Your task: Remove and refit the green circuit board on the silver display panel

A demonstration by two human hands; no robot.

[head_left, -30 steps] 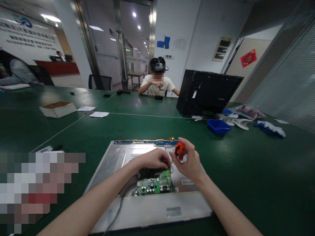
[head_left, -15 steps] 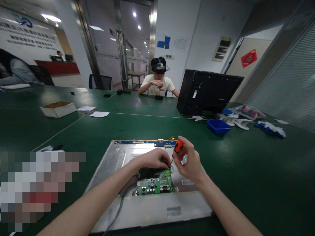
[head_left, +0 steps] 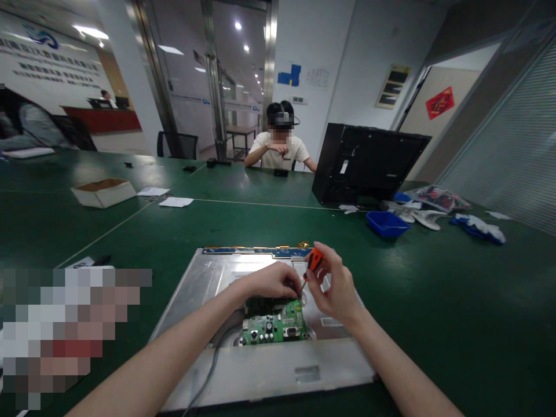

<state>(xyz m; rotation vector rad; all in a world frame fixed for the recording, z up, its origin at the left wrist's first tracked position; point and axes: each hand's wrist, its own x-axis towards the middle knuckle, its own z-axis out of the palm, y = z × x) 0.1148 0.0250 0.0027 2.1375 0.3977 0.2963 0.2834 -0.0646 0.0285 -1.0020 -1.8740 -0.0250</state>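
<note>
An orange and black screwdriver [head_left: 315, 260] is gripped by its handle in my right hand [head_left: 337, 287]. Its thin shaft slants down to the upper right corner of a green circuit board [head_left: 275, 327]. Beside the tip, my left hand [head_left: 278, 281] is closed, its fingertips bent down at the board's edge; what they hold, if anything, is hidden. The board lies on the silvery metal back of a flat display panel [head_left: 189, 304], which has a blue circuit strip [head_left: 254, 252] along its far edge. A grey cable [head_left: 211, 370] runs from the board toward me.
On the green table [head_left: 452, 324] stand a black monitor casing [head_left: 369, 162], a blue tray [head_left: 386, 224] and a cardboard box [head_left: 104, 194]. Blue-white gloves [head_left: 478, 227] lie at the right. Another person [head_left: 280, 145] sits opposite. A blurred patch covers the lower left.
The screwdriver's handle has turned slightly in my right fingers, its tip staying at the board's corner. My left hand keeps its place.
</note>
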